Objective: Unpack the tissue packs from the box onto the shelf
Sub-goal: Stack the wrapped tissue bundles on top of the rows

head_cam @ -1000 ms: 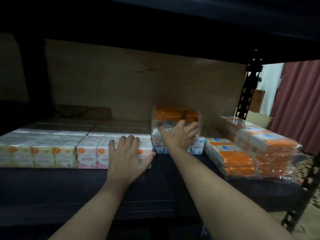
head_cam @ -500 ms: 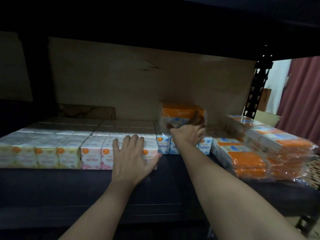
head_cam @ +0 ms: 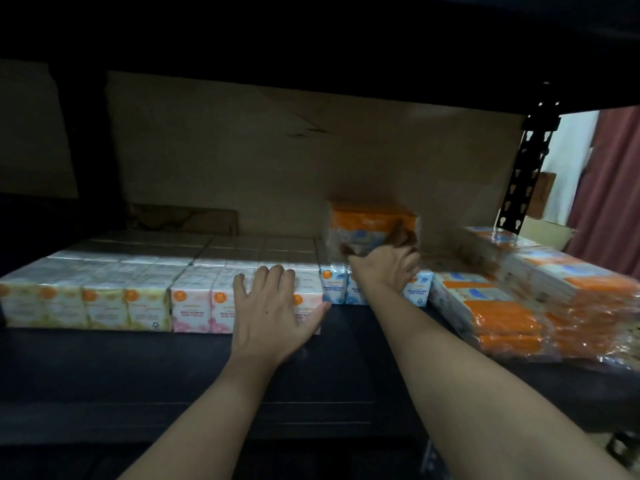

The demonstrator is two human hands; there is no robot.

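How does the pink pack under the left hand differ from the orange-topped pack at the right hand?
The pink rose-scented pack stands on the shelf; the orange-topped pack is higher, above the blue packs. The left hand lies flat on the pink rose-scented pack; the right hand at the orange-topped pack is blurred, grip unclear. Both are tissue packs.

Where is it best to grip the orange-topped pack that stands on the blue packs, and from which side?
Probably its left and right faces, coming from the open front: the orange-topped pack stands upright on the blue packs, both sides free, cardboard behind it.
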